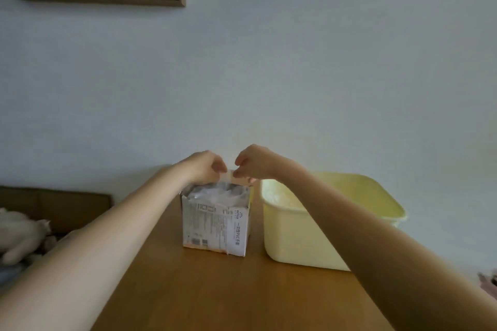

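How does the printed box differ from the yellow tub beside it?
The box is white with printed text; the tub is plain pale yellow. The box is narrower than the tub. The left hand and right hand pinch a pale strip at the box's top; neither touches the tub. Both stand upright on the wooden table.

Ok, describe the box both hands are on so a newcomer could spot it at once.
On the wooden table, look just left of the yellow tub. The box stands upright there, and the left hand and right hand pinch at its open top. It alone is white with grey print, with crinkled clear plastic showing inside.
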`<act>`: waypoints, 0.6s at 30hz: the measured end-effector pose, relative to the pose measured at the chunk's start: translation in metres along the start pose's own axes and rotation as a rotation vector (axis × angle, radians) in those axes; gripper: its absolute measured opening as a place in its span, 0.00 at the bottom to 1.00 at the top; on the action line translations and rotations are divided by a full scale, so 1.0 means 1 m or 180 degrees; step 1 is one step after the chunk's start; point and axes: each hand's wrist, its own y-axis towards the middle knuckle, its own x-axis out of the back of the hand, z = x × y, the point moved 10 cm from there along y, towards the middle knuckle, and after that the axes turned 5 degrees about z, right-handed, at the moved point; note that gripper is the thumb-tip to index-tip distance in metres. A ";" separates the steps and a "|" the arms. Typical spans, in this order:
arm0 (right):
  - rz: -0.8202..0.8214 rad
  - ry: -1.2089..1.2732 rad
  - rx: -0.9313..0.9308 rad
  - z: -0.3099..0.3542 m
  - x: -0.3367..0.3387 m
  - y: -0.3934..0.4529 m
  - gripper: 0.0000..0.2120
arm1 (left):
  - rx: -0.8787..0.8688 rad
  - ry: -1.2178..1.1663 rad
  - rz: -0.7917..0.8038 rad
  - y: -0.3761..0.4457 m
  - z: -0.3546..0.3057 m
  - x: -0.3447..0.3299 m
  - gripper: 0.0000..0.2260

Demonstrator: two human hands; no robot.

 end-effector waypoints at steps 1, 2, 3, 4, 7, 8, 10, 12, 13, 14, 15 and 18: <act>-0.0048 -0.0062 -0.0003 0.003 -0.005 0.004 0.18 | 0.0039 -0.0028 -0.0045 0.000 0.006 -0.002 0.09; -0.0101 -0.0129 0.0015 0.008 -0.010 0.008 0.18 | 0.0074 -0.0078 -0.0179 -0.001 0.012 0.002 0.07; -0.0190 -0.0182 -0.0003 0.010 -0.013 0.012 0.18 | 0.0079 -0.0133 -0.0344 -0.002 0.015 0.007 0.06; -0.0298 -0.0194 -0.0019 0.009 -0.013 0.015 0.17 | 0.0060 -0.0220 -0.0482 -0.002 0.015 0.011 0.05; -0.0502 0.0017 -0.0078 0.004 -0.013 0.022 0.16 | -0.0121 -0.0653 -0.0699 -0.003 0.011 0.025 0.04; -0.0535 0.0075 -0.0064 0.004 -0.014 0.025 0.14 | -0.0165 -0.0809 -0.0717 -0.004 0.011 0.029 0.05; -0.0739 0.0238 0.0000 0.002 -0.009 0.025 0.09 | -0.0206 -0.0981 -0.0712 -0.006 0.013 0.034 0.05; -0.0916 0.0455 0.0112 0.004 -0.001 0.023 0.07 | -0.0179 -0.1273 -0.0616 -0.007 0.019 0.032 0.03; -0.0959 0.0532 0.0202 0.006 0.003 0.022 0.08 | -0.0140 -0.1516 -0.0522 -0.008 0.022 0.027 0.02; -0.0951 0.0587 0.0288 0.008 0.005 0.021 0.09 | -0.0102 -0.1726 -0.0452 -0.008 0.025 0.023 0.02; -0.0892 0.0622 0.0334 0.009 0.005 0.020 0.13 | -0.0087 -0.1850 -0.0412 -0.008 0.027 0.019 0.02; -0.0455 0.0631 0.0301 0.013 -0.010 0.022 0.28 | -0.0147 -0.1906 -0.0450 -0.010 0.028 0.019 0.03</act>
